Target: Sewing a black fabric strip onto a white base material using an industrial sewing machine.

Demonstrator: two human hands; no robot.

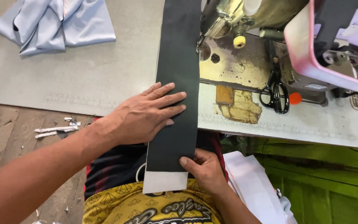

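A long black fabric strip [179,62] runs from the sewing machine [237,16] down over the table's front edge to my lap, with a white strip [164,181] showing under its near end. My left hand [146,114] lies flat on the black strip at the table edge, fingers spread. Lower down, my right hand [204,166] pinches the strip's right edge near its end, thumb on top.
Light blue folded cloth [54,23] lies at the table's far left. Black scissors [275,93] rest on the machine bed beside a pink plastic tray [311,62]. White fabric pieces [249,182] sit by my right side. Scraps [56,129] litter the floor at left.
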